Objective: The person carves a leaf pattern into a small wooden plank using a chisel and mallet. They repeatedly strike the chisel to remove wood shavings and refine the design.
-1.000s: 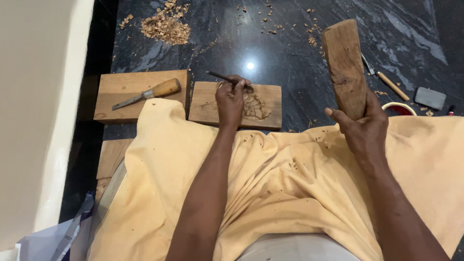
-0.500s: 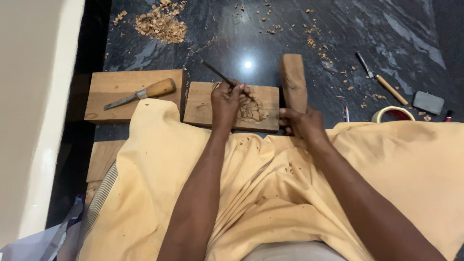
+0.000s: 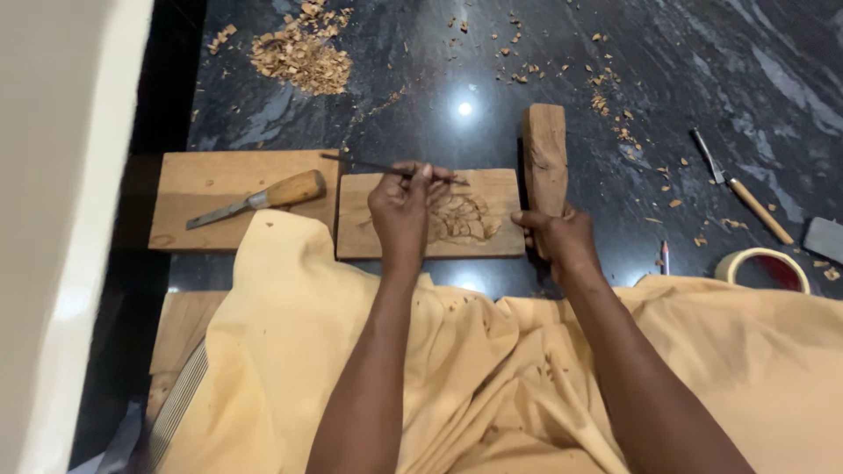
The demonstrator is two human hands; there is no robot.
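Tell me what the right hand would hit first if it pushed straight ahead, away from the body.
The right hand grips a wooden mallet block that points away from the body. Straight ahead lies only dark stone floor with scattered wood chips, so the way looks free, though depth is hard to judge.

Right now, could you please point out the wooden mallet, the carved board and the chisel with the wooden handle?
wooden mallet (image 3: 544,154), head view, on its upper block above the right hand.
carved board (image 3: 492,189), head view, on the bare wood beside the carving.
chisel with the wooden handle (image 3: 294,189), head view, on its handle.
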